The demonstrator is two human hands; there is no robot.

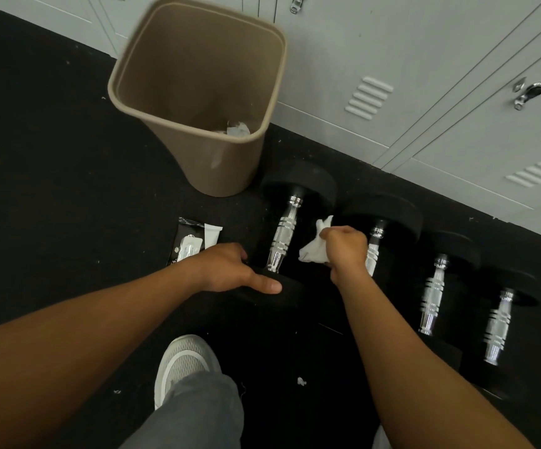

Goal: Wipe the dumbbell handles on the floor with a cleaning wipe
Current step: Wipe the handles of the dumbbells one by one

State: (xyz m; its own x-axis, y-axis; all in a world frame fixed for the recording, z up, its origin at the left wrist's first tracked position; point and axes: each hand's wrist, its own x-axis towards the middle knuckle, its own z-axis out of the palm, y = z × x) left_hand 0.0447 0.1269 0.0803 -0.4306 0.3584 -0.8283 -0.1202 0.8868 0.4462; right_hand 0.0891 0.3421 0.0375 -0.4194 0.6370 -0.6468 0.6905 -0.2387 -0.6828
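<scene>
Lockers of pale grey metal (424, 76) back the black rubber floor (52, 189), where a tan plastic bin (197, 92) stands. Beside it four chrome-handled black dumbbells (283, 236) lie in a row. The left hand (230, 270) rests spread on the nearest dumbbell's near head. The right hand (346, 247) grips a crumpled white wipe (314, 251) between the first two handles. A black wipe packet (191, 241) lies near the bin.
</scene>
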